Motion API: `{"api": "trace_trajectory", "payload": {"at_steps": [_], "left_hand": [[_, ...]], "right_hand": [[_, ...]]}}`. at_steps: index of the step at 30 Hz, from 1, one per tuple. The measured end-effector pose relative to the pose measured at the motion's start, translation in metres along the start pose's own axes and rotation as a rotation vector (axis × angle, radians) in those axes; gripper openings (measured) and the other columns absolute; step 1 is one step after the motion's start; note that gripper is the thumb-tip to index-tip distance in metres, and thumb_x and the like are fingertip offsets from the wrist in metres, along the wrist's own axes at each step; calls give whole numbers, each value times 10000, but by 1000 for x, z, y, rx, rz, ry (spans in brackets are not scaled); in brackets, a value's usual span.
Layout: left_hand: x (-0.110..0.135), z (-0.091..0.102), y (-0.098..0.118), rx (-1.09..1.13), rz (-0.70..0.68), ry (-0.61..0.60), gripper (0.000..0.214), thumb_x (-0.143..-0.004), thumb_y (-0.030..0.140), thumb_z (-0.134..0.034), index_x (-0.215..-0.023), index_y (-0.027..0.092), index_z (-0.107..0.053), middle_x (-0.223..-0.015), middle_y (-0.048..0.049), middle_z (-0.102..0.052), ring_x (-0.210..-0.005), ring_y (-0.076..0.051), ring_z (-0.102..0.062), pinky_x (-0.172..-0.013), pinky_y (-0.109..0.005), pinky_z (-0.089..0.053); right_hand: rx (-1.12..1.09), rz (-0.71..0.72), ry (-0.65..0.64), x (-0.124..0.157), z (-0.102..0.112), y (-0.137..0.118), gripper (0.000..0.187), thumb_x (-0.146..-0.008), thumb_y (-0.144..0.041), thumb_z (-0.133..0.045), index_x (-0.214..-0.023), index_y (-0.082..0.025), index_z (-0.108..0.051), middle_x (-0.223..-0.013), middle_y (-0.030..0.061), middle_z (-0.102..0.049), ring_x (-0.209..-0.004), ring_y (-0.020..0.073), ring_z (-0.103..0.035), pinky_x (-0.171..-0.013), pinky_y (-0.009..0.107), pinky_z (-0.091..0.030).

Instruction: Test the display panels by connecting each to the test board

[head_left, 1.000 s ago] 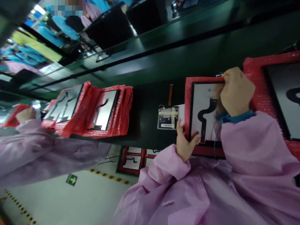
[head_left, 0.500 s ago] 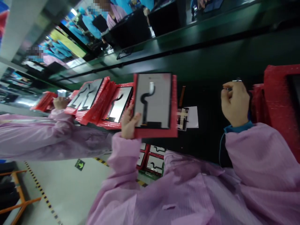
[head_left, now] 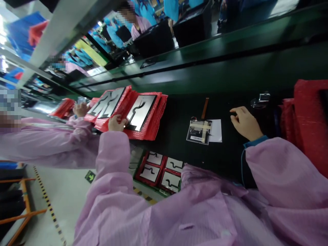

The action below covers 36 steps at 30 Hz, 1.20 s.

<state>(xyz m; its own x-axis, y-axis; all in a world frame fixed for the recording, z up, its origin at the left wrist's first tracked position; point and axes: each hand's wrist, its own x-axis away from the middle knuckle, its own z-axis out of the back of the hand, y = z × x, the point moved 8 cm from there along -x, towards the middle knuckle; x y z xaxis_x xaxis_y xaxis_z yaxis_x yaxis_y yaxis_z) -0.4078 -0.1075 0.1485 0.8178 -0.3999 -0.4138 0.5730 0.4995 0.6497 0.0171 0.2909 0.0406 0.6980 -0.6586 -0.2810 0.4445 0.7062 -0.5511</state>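
My left hand [head_left: 117, 123] is closed at the left edge of a display panel [head_left: 140, 114], a grey-white sheet with a black S-shaped flex cable. This panel lies tilted on a stack of red bubble-wrap pouches [head_left: 160, 112]; the fingertips are partly hidden. Loosely curved, with finger and thumb apart, my right hand [head_left: 246, 122] holds nothing over the black table. Beyond its fingers sits a shiny metal piece [head_left: 262, 99] whose kind I cannot make out. To its left lie a small black board with tan tape [head_left: 198, 131], a white card [head_left: 216, 131] and an orange-brown strip [head_left: 205, 108].
More panels on red pouches [head_left: 112, 102] lean at the left, beside a co-worker's hand [head_left: 81, 109]. A red pouch pile [head_left: 307, 116] stands at the right. Below the table edge is a crate of panels [head_left: 160, 172]. A dark green ledge [head_left: 230, 75] runs along the back.
The panel and red pouch raised in my left hand are no longer in the air; that hand is now at the stack, farther left. My right hand has opened and come lower. The view has shifted.
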Motion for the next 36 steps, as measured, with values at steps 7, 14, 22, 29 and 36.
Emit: {"api": "trace_trajectory", "payload": {"at_steps": [7,14,22,29,36], "left_hand": [[53,-36,30,-202,-91,128,151,-867,190,-603,-1001,143,-654,-1184,-137,-589,-1246,-306,-503,-1172,-537,-328],[209,-157,168,-24,-843,-274,264,-931,210,-523,-1100,233,-725,-1135,-116,-701,-1052,-244,-679,-917,-411,-572],[300,-231,265,449,-856,-655,286,-965,159,-499,-1183,224,-673,-1129,-115,-715,-1023,-220,-709,-865,-388,-609],[322,-280,312,868,-281,-1023,252,-976,251,-538,-1170,153,-665,-1174,-132,-686,-1092,-211,-679,-989,-374,-553],[357,-326,367,1271,440,-1366,516,-816,545,-730,-1145,167,-611,-1032,-71,-684,-879,-181,-677,-850,-358,-548]], "right_hand": [[204,90,-98,10,-11,-19,358,-910,-243,-440,-1165,-118,-658,-1182,191,-636,-1083,356,-573,-810,494,-533],[319,37,-28,90,12,-52,383,-928,-202,-464,-1276,-146,-612,-1287,180,-627,-1163,371,-563,-913,532,-509],[612,-274,812,223,116,-28,642,-863,-345,-680,-1471,-289,-482,-1249,167,-664,-1169,406,-601,-988,655,-462],[660,-161,883,238,133,-4,155,-873,-344,-722,-952,-213,-704,-1161,95,-720,-1064,287,-670,-975,502,-479],[593,57,845,237,140,-28,86,-839,-259,-766,-897,-234,-707,-944,43,-724,-922,214,-651,-904,394,-511]]}}
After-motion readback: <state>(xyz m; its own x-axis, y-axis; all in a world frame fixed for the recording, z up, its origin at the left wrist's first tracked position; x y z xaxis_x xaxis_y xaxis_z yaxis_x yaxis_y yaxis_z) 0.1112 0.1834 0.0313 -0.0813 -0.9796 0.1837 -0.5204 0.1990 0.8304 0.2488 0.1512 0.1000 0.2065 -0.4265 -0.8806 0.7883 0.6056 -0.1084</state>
